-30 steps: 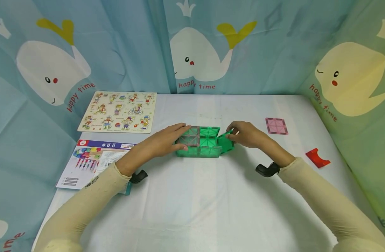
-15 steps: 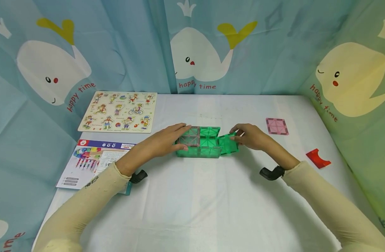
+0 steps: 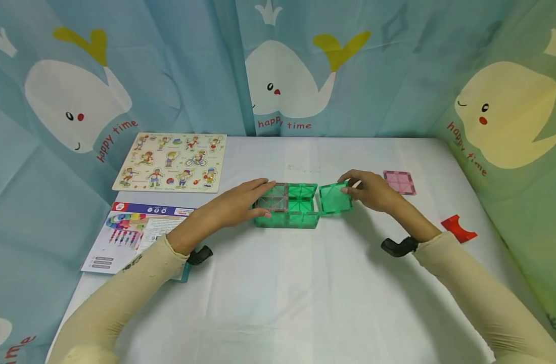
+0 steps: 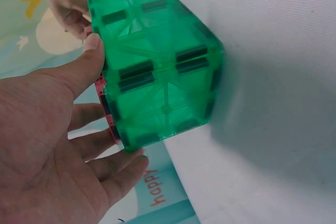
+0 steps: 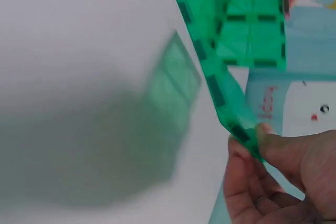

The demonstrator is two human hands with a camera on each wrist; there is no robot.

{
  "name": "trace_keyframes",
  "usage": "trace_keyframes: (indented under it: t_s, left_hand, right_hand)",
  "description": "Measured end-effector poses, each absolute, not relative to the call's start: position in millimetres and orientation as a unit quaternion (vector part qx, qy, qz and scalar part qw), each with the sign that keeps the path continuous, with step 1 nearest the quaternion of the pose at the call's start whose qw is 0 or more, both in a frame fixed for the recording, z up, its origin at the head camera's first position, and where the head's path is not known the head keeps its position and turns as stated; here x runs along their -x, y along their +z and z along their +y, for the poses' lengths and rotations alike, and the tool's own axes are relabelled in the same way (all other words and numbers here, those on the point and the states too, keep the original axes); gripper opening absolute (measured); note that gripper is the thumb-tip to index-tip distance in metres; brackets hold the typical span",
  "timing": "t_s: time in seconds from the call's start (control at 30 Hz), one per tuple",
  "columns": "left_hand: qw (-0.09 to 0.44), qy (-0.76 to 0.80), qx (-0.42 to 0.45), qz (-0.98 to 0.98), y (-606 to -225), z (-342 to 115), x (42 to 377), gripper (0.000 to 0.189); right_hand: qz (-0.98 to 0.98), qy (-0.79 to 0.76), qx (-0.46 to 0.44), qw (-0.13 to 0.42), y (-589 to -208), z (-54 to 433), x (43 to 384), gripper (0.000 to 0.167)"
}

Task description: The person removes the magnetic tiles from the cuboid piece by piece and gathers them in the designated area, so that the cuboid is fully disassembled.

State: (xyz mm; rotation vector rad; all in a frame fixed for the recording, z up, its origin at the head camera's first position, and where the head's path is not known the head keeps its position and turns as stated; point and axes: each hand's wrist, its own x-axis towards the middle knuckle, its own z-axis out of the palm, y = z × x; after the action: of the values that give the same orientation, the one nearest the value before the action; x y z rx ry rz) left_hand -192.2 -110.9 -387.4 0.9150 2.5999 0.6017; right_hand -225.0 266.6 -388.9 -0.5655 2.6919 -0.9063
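A box of clear green magnetic tiles (image 3: 287,220) stands mid-table, a pink-framed tile (image 3: 280,197) over its left half. Its right half is uncovered on top. At the box's left end my left hand (image 3: 234,205) holds it, thumb at the near top edge and fingers toward the far side; the left wrist view shows the thumb (image 4: 86,66) against the green wall. My right hand (image 3: 371,189) pinches a green square magnetic tile (image 3: 334,198) by its right edge, thumb against fingers. That tile is tilted up just right of the box, with a narrow gap in the head view.
A loose pink square tile (image 3: 400,183) lies behind my right hand. Farther right is a red curved-edge piece (image 3: 459,228). On the left lie a picture puzzle board (image 3: 171,163) and a printed booklet (image 3: 119,237) with sheets. Printed curtains stand around the table.
The green square tile in my right hand has swung away from the box's right end, moving right and turning its face to the head camera. My left hand has stayed in place.
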Motion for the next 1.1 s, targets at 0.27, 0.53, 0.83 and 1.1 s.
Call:
trace_keyframes:
  t_s: [0.27, 0.53, 0.83, 1.1]
  left_hand:
    - [0.157, 0.214, -0.322, 0.909, -389.3, -111.0, 193.0, 0.082]
    - [0.160, 0.214, -0.322, 0.908, -389.7, -111.0, 192.9, 0.082]
    - [0.162, 0.212, -0.320, 0.909, -390.6, -110.7, 192.9, 0.083]
    - [0.164, 0.211, -0.317, 0.910, -389.5, -110.8, 192.7, 0.082]
  right_hand:
    - [0.934, -0.315, 0.168, 0.035, -388.4, 303.5, 246.9, 0.030]
    - [0.944, -0.303, 0.119, 0.050, -397.7, 341.7, 271.3, 0.033]
    - [0.938, -0.298, 0.123, 0.129, -411.1, 360.7, 286.7, 0.034]
    - [0.936, -0.294, 0.096, 0.170, -417.4, 361.1, 290.8, 0.036]
